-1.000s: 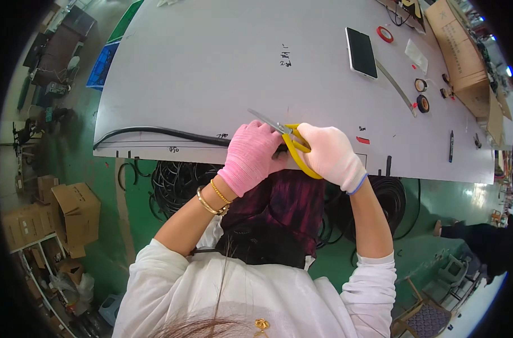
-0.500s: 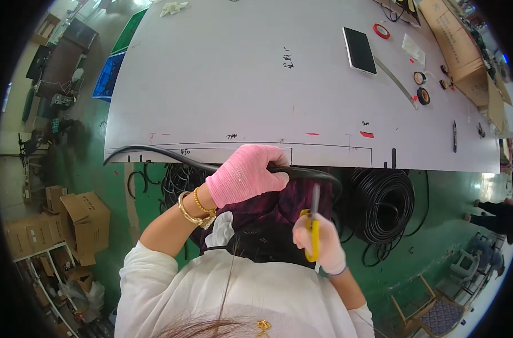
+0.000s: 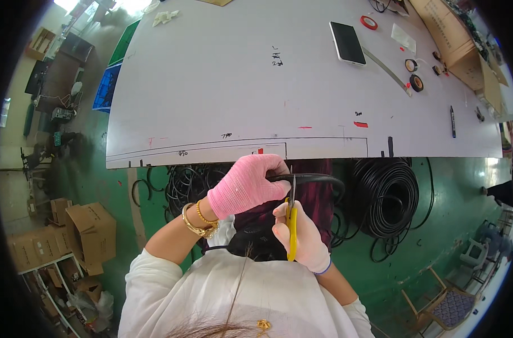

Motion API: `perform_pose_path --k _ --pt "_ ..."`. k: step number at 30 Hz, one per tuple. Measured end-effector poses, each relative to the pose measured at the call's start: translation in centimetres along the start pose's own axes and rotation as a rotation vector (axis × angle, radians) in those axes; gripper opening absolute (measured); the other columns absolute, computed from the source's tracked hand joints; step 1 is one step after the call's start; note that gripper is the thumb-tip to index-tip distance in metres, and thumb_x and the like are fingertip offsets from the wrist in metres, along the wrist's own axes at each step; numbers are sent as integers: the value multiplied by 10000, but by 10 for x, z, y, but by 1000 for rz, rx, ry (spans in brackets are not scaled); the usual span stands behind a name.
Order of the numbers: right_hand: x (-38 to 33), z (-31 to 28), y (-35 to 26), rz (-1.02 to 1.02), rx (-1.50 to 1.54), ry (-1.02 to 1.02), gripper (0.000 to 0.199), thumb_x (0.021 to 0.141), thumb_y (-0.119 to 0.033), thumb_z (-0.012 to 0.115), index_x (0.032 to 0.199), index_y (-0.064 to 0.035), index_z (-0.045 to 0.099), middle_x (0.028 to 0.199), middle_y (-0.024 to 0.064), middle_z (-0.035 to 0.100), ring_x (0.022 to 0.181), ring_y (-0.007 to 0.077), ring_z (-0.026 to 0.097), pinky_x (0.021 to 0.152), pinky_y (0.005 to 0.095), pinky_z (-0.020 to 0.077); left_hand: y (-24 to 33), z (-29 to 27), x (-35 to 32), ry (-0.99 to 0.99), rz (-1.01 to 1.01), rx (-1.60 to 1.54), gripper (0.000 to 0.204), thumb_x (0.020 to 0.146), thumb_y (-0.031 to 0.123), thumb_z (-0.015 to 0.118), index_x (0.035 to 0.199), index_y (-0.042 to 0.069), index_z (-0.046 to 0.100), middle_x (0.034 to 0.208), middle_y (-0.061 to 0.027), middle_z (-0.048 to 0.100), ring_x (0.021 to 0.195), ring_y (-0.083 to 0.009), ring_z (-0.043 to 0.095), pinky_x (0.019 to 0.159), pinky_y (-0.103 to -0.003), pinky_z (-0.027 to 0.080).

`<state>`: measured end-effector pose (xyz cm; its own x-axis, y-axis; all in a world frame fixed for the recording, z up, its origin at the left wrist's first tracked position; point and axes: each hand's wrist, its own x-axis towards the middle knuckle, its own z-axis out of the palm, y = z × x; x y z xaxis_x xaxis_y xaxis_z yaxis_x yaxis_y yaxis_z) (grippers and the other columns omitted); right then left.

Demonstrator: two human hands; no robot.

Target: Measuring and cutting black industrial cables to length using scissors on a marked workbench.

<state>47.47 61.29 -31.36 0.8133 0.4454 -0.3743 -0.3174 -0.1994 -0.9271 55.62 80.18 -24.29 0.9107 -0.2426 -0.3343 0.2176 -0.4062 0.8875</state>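
Note:
My left hand (image 3: pixel 250 183), in a pink knitted glove, is closed around a black cable or hose (image 3: pixel 315 178) just off the table's near edge. The cable runs right from my fingers and bends down. My right hand (image 3: pixel 306 239), in a pale glove with a blue cuff edge, grips yellow-handled scissors (image 3: pixel 292 231). Their blades point away from me and cross the cable close beside my left fingers. Whether they have cut into it I cannot tell.
The white table (image 3: pixel 211 84) has marked lines along its near edge. A phone (image 3: pixel 348 43), tape rolls (image 3: pixel 416 83) and a black pen (image 3: pixel 452 121) lie on its right. Below are a large black coil (image 3: pixel 385 197) and looser loops (image 3: pixel 183 188). Cardboard boxes (image 3: pixel 91 234) stand lower left.
The scissors have moved left and up from beside the cable to across it. The cable's left length, which lay along the table edge, no longer shows there. My left hand has lowered slightly.

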Motion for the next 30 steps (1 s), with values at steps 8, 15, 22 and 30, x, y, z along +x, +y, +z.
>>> perform_pose_path --k 8,15,22,30 --pt "0 1 8 64 -8 -22 320 944 -277 694 1031 -34 505 777 103 588 698 263 623 671 346 504 0 -3 1 3 4 15 128 791 75 685 862 -27 656 698 -68 615 662 -132 549 662 -299 493" --pt "-2 4 -7 67 107 46 338 1018 -350 620 957 -28 541 751 109 582 663 265 594 642 351 485 -6 -5 4 -10 15 23 140 787 82 679 870 -28 652 722 -74 608 677 -138 550 672 -305 496" --pt "-9 5 -14 32 21 89 355 1024 -346 615 894 -23 549 660 90 538 595 218 552 585 355 465 -10 -4 12 -117 115 -207 340 781 12 602 1120 12 635 827 -34 674 639 -108 514 619 -269 479" --pt "-15 -3 -45 326 150 -3 249 966 -226 635 885 -3 561 726 37 581 541 92 507 505 252 411 8 -24 22 -534 -66 -402 448 753 -37 518 1185 20 624 1098 -91 755 520 -35 422 477 -212 393"
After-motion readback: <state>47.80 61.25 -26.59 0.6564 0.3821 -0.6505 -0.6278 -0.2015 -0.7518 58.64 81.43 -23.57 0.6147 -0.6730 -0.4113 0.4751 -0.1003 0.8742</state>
